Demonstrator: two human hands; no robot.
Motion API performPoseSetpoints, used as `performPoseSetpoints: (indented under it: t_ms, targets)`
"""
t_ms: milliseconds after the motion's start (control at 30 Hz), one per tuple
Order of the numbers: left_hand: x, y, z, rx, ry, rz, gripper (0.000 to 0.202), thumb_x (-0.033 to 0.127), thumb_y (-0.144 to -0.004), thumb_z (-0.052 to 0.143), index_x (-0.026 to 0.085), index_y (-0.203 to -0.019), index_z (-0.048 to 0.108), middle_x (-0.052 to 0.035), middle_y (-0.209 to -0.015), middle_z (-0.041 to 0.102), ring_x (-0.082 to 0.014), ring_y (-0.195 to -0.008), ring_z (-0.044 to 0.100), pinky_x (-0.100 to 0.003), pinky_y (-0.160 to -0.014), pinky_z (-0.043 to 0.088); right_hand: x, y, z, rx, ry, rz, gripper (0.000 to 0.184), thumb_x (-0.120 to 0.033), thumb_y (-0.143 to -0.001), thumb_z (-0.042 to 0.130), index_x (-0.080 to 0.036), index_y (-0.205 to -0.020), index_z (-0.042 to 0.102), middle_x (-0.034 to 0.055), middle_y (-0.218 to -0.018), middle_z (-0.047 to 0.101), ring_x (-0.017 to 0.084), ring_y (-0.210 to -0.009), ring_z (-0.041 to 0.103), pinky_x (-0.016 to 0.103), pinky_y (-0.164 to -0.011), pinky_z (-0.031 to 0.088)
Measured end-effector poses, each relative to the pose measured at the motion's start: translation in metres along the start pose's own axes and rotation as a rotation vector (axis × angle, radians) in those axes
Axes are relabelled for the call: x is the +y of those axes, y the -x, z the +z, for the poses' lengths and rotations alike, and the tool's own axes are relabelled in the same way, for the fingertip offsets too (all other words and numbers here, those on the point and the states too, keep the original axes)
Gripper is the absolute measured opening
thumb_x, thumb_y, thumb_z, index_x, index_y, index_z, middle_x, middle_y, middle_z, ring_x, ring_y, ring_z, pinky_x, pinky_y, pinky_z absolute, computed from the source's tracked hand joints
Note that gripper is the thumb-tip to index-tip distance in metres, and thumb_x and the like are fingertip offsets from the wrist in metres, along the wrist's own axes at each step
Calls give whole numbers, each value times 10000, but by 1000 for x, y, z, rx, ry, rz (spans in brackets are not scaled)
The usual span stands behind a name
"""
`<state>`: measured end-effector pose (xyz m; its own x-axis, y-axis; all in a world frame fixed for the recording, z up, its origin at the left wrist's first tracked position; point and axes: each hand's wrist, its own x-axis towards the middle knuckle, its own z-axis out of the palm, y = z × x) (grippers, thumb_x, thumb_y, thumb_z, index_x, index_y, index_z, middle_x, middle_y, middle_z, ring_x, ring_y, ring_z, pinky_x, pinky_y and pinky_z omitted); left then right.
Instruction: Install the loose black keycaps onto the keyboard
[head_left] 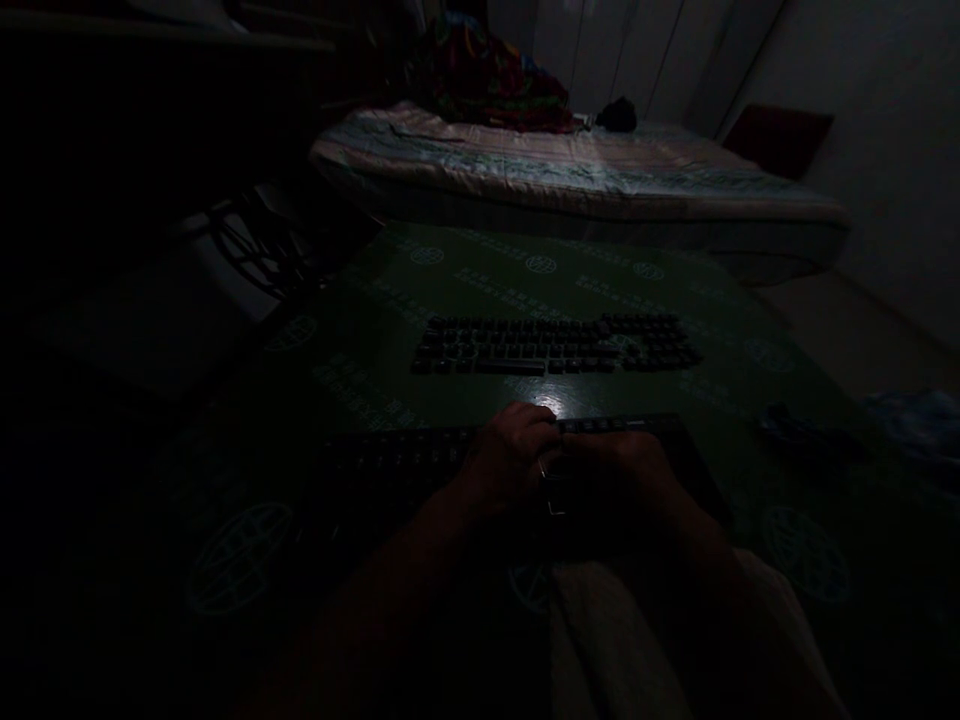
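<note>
A black keyboard (390, 462) lies on the green tabletop in front of me in dim light. Both hands meet over its right half. My left hand (510, 450) is closed, its fingers curled down toward the keyboard's upper part. Beside it, my right hand (630, 462) is closed too, with its fingertips close to the left ones. Whatever the fingers may grip is hidden in shadow. Beyond the keyboard, loose black keycaps (510, 366) lie in rows, arranged like a keyboard layout.
The green table (480, 285) bears pale globe prints and lettering. A dark bundled item (802, 435) lies on its right side. A light cloth (615, 630) is near my right forearm. Behind the table stands a bed (600, 180) with a colourful blanket (487, 80).
</note>
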<state>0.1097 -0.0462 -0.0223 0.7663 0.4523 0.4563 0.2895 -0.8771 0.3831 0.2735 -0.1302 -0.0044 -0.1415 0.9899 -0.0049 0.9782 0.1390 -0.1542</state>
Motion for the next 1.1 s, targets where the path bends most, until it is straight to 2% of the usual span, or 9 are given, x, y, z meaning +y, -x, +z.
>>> performPoseSetpoints:
  t_ms: [333,467,600,733,867,1000,1100]
  targets:
    - [-1,0,2,-34,-7,-15,20,140,-756,622,157,-766,620,-83,-1002,659,-205,-888,598,-344,-760,498,-8,1,-6,2,71,11,186,-305,-798,568,-235,-940,665,41,-764,712,156,-637,634,241,-503,270]
    - [-1,1,2,-17,-8,-3,39,159,-776,608,159,-810,627,-83,-1000,651,-206,-890,591,-344,-764,495,-4,5,-1,115,-39,31,183,-311,-800,557,-255,-931,673,25,-720,710,148,-586,613,231,-495,288]
    - [3,1,-2,-31,1,11,110,176,-811,572,157,-903,628,-82,-992,642,-203,-893,584,-344,-777,487,8,9,2,206,-98,105,242,-296,-866,456,-241,-949,677,28,-719,712,129,-547,593,217,-494,317]
    - [6,0,-4,-61,-32,5,102,198,-800,590,160,-885,630,-86,-994,625,-218,-909,570,-357,-789,474,16,11,1,386,-237,207,291,-315,-879,426,-187,-850,686,28,-638,674,113,-497,568,201,-480,342]
    - [7,0,-3,-71,-98,27,93,194,-808,563,167,-856,638,-93,-974,618,-224,-903,557,-357,-770,468,16,11,-1,538,-339,238,295,-371,-863,461,-184,-796,679,8,-598,645,109,-480,553,193,-471,362]
    - [6,-1,-3,-58,-105,60,145,193,-845,504,162,-802,639,-100,-954,617,-211,-895,555,-351,-761,471,16,11,-1,563,-422,255,275,-369,-844,484,-183,-786,678,0,-592,637,106,-479,551,186,-457,372]
    - [7,-1,-4,-18,-80,61,177,198,-866,471,156,-851,642,-119,-1016,610,-218,-941,550,-367,-791,476,15,10,-1,558,-429,270,267,-360,-835,492,-181,-760,675,-4,-562,617,106,-470,540,192,-464,377]
